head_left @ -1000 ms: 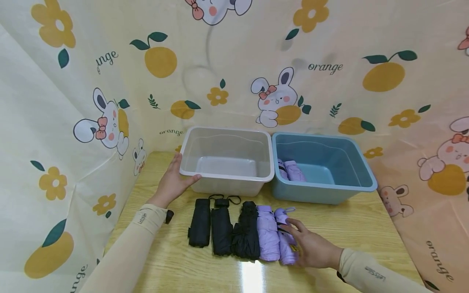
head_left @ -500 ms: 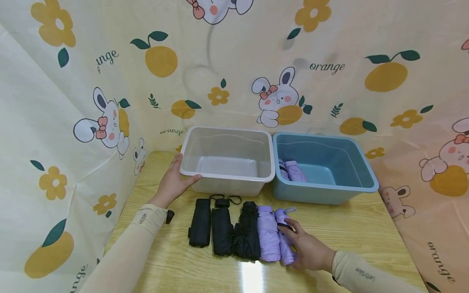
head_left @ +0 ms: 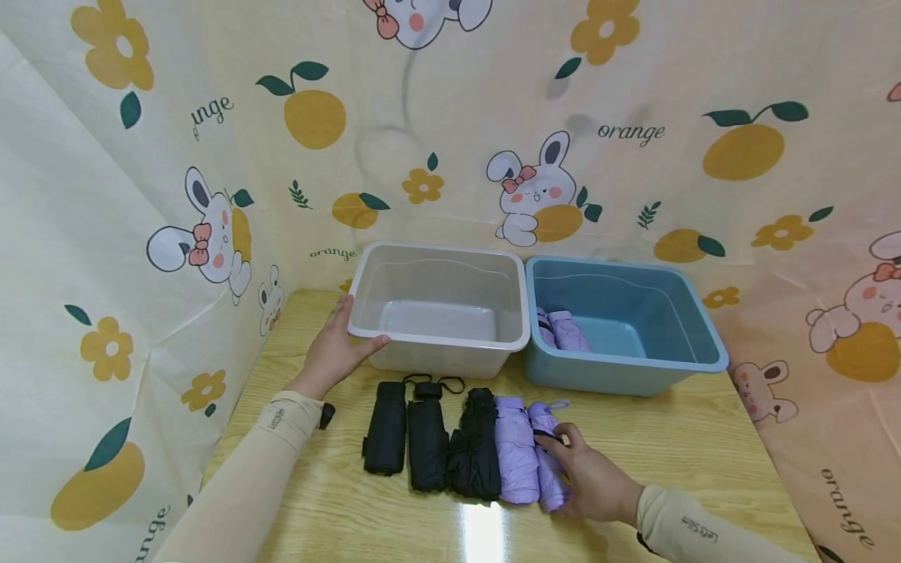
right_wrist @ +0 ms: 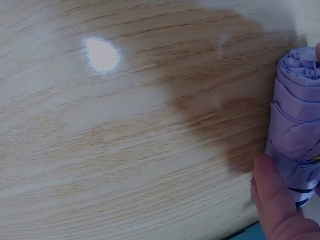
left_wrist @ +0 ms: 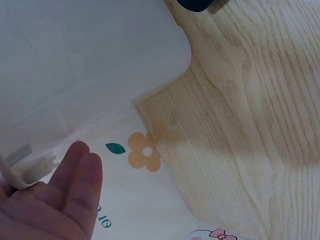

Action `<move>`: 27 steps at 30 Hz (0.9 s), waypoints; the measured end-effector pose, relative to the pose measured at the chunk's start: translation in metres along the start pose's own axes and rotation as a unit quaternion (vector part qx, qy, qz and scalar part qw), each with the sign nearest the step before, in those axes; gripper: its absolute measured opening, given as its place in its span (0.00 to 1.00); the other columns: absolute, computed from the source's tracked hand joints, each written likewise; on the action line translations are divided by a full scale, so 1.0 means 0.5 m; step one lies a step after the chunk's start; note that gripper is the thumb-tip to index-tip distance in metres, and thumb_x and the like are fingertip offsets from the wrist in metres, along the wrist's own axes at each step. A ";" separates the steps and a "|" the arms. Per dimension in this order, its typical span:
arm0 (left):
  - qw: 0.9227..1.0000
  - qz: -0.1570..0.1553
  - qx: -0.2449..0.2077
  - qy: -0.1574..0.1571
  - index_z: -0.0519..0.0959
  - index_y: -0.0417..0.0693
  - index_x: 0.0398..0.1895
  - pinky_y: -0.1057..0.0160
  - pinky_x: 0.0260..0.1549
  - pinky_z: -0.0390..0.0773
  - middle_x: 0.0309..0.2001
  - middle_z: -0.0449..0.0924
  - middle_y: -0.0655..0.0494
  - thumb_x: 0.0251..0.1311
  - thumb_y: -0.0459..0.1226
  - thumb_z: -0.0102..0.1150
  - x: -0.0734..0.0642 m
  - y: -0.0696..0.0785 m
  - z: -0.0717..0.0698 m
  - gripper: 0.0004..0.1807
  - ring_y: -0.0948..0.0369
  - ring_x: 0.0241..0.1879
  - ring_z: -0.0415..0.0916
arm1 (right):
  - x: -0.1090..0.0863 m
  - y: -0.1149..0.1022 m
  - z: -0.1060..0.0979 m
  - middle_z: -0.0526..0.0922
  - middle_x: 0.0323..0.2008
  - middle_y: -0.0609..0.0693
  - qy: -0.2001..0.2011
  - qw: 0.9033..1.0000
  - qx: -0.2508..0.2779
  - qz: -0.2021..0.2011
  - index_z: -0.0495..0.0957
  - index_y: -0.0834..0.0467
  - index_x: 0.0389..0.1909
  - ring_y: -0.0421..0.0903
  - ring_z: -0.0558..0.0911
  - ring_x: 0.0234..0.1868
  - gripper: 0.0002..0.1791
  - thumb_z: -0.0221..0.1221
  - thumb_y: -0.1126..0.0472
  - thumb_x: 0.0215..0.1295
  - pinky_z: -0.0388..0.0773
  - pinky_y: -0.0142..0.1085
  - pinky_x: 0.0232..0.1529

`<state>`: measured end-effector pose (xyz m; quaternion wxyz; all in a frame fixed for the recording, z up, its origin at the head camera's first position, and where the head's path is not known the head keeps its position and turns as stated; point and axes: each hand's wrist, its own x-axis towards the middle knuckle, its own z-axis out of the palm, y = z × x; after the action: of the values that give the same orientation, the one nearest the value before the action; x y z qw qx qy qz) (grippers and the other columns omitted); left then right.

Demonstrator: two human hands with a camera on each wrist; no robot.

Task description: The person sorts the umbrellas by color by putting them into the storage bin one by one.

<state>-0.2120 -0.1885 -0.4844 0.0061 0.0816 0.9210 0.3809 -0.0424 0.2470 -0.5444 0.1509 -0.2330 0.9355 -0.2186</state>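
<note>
Five-row order aside, several folded umbrellas lie side by side on the table. The rightmost is a slim purple umbrella (head_left: pixel 551 469) with a dark strap and wrist loop; my right hand (head_left: pixel 594 477) grips it, fingers and thumb about its sides. In the right wrist view this purple umbrella (right_wrist: pixel 296 120) shows its rolled end, with a finger along its side. A second purple umbrella (head_left: pixel 517 453) lies directly left of it. My left hand (head_left: pixel 334 352) rests at the near left corner of the white bin (head_left: pixel 439 356), thumb along the front rim, fingers straight at the side.
Left of the purple pair lie black umbrellas (head_left: pixel 475 446), one with a cord loop. Beside the white bin stands a blue bin (head_left: pixel 619 375) with purple umbrellas (head_left: pixel 568 332) in its left end. A patterned cloth (head_left: pixel 450 117) rises behind the wooden table (head_left: pixel 317 500).
My right hand has shifted slightly left and closed in around the rightmost purple umbrella. The left hand keeps its place at the white bin's corner.
</note>
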 end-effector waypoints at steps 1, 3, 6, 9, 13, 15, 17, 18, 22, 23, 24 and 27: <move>1.000 -0.001 0.001 0.000 0.41 0.38 0.80 0.39 0.65 0.58 0.79 0.39 0.44 0.58 0.61 0.65 0.000 0.000 0.000 0.61 0.40 0.74 0.48 | -0.001 0.000 0.000 0.60 0.61 0.62 0.003 1.000 0.000 -0.002 0.64 0.61 0.72 0.39 0.73 0.33 0.57 0.82 0.51 0.38 0.75 0.32 0.32; 1.000 -0.001 0.001 0.001 0.41 0.39 0.80 0.39 0.65 0.58 0.79 0.39 0.44 0.58 0.61 0.65 0.000 0.000 0.000 0.61 0.40 0.74 0.48 | -0.002 0.000 0.001 0.60 0.60 0.60 0.007 1.000 -0.002 -0.005 0.64 0.61 0.72 0.39 0.73 0.33 0.57 0.82 0.51 0.38 0.75 0.32 0.32; 1.000 -0.003 0.003 0.000 0.41 0.39 0.80 0.39 0.65 0.58 0.79 0.38 0.45 0.58 0.62 0.65 -0.002 0.001 0.000 0.62 0.40 0.74 0.48 | -0.002 0.001 0.001 0.61 0.59 0.59 0.008 1.000 -0.001 -0.007 0.65 0.61 0.71 0.39 0.73 0.33 0.57 0.82 0.51 0.38 0.75 0.32 0.32; 1.000 -0.004 0.004 -0.001 0.41 0.40 0.80 0.39 0.64 0.59 0.79 0.38 0.46 0.57 0.63 0.64 -0.002 0.002 -0.001 0.62 0.40 0.73 0.49 | -0.001 0.002 0.001 0.61 0.59 0.59 0.005 1.000 -0.002 -0.006 0.65 0.60 0.71 0.38 0.73 0.33 0.57 0.82 0.51 0.38 0.75 0.32 0.32; 1.000 -0.002 0.008 0.000 0.41 0.40 0.80 0.38 0.64 0.60 0.79 0.39 0.46 0.57 0.63 0.64 -0.002 0.003 -0.001 0.62 0.40 0.73 0.50 | -0.001 0.003 0.001 0.61 0.59 0.58 0.002 1.000 -0.002 -0.002 0.64 0.60 0.72 0.38 0.73 0.33 0.58 0.82 0.51 0.37 0.75 0.32 0.32; 1.000 -0.001 0.009 -0.001 0.41 0.39 0.80 0.38 0.64 0.60 0.79 0.39 0.46 0.57 0.63 0.64 -0.001 0.002 -0.001 0.62 0.39 0.73 0.50 | -0.001 0.003 0.001 0.61 0.59 0.58 0.002 1.000 -0.002 -0.001 0.64 0.60 0.72 0.38 0.73 0.33 0.58 0.82 0.52 0.37 0.75 0.32 0.32; 1.000 -0.001 0.009 -0.001 0.41 0.39 0.80 0.38 0.64 0.60 0.80 0.39 0.46 0.57 0.64 0.64 -0.001 0.001 -0.001 0.62 0.39 0.73 0.50 | -0.001 0.003 0.000 0.61 0.59 0.58 0.003 1.000 -0.003 0.000 0.65 0.60 0.72 0.38 0.73 0.33 0.58 0.82 0.52 0.36 0.75 0.32 0.32; 1.000 -0.001 0.009 -0.001 0.41 0.39 0.80 0.38 0.64 0.60 0.80 0.39 0.46 0.57 0.64 0.64 -0.001 0.001 -0.002 0.62 0.39 0.73 0.50 | 0.000 0.003 0.000 0.61 0.59 0.58 0.003 1.000 -0.003 0.000 0.65 0.60 0.72 0.38 0.73 0.33 0.58 0.82 0.52 0.37 0.76 0.32 0.33; 1.000 -0.001 0.008 -0.001 0.41 0.40 0.80 0.38 0.64 0.60 0.79 0.39 0.46 0.56 0.64 0.64 -0.001 0.000 -0.002 0.63 0.39 0.73 0.50 | 0.000 0.004 0.000 0.61 0.59 0.59 0.007 1.000 -0.007 -0.001 0.65 0.61 0.71 0.38 0.73 0.34 0.57 0.82 0.52 0.37 0.76 0.32 0.33; 1.000 -0.001 0.008 -0.001 0.41 0.40 0.80 0.38 0.64 0.60 0.79 0.39 0.46 0.56 0.64 0.64 -0.001 0.000 -0.002 0.63 0.39 0.73 0.50 | 0.000 0.004 0.000 0.61 0.60 0.59 0.007 1.000 -0.007 -0.001 0.65 0.61 0.71 0.39 0.74 0.34 0.57 0.82 0.52 0.37 0.76 0.32 0.34; 1.000 0.000 0.007 -0.001 0.41 0.40 0.80 0.38 0.64 0.60 0.79 0.39 0.46 0.56 0.64 0.64 -0.001 0.000 -0.002 0.63 0.39 0.73 0.50 | -0.001 0.004 0.001 0.61 0.61 0.60 0.008 1.000 -0.007 -0.001 0.65 0.61 0.71 0.39 0.74 0.35 0.57 0.82 0.52 0.37 0.77 0.32 0.34; 1.000 0.000 0.009 -0.002 0.41 0.40 0.80 0.38 0.64 0.60 0.79 0.39 0.46 0.57 0.63 0.64 -0.001 -0.001 -0.002 0.62 0.39 0.73 0.50 | -0.003 0.003 0.003 0.59 0.65 0.63 0.009 1.000 -0.013 -0.001 0.65 0.61 0.71 0.42 0.77 0.39 0.57 0.82 0.51 0.38 0.79 0.34 0.38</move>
<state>-0.2115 -0.1895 -0.4842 0.0070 0.0828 0.9242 0.3728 -0.0410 0.2486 -0.5462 0.1388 -0.2338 0.9394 -0.2088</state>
